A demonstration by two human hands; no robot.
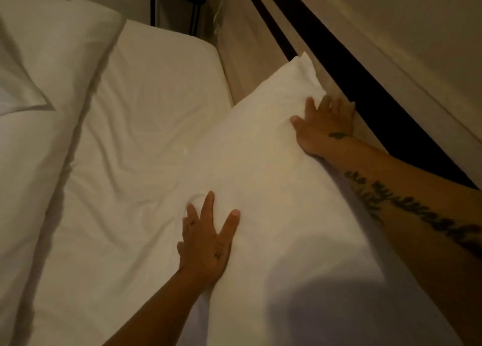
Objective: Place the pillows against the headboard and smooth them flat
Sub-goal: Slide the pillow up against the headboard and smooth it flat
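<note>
A white pillow [266, 147] lies on the bed with its far long edge against the pale wooden headboard [242, 58]. My left hand [206, 241] rests flat on the pillow's near edge, fingers spread, touching both pillow and sheet. My right hand [323, 126] presses flat on the pillow's far edge next to the headboard, fingers apart, fingertips toward the dark gap. Neither hand holds anything.
The white fitted sheet [135, 142] is wrinkled left of the pillow. A folded white duvet [44, 90] lies along the left side. A dark strip [365, 90] runs behind the headboard below a beige wall. A dark frame [177, 4] stands past the bed's corner.
</note>
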